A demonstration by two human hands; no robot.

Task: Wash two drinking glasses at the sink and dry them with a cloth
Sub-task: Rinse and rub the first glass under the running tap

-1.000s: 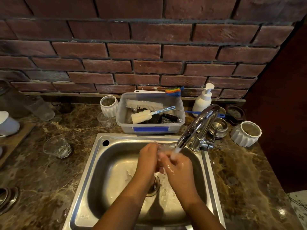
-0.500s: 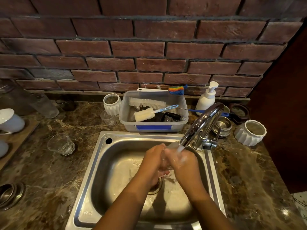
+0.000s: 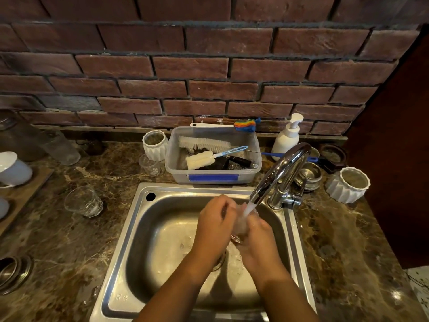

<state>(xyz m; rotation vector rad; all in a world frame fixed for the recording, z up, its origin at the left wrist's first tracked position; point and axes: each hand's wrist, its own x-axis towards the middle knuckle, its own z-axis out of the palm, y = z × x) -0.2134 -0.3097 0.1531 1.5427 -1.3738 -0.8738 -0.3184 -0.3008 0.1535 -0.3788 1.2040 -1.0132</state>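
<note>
Over the steel sink, both my hands hold a clear drinking glass under the running tap. My left hand curls round its left side and my right hand wraps its right side; most of the glass is hidden between them, with water foaming over it. A second clear glass stands on the marble counter left of the sink. No cloth is in view.
Behind the sink sits a plastic tub of brushes, with a small glass, a white ribbed cup and a soap pump nearby. Steel bowls and another white cup stand right of the tap. A wooden tray lies far left.
My hands have shifted slightly on the glass under the stream, the left hand turning over its top. The camera has tilted a little; nothing else moved.
</note>
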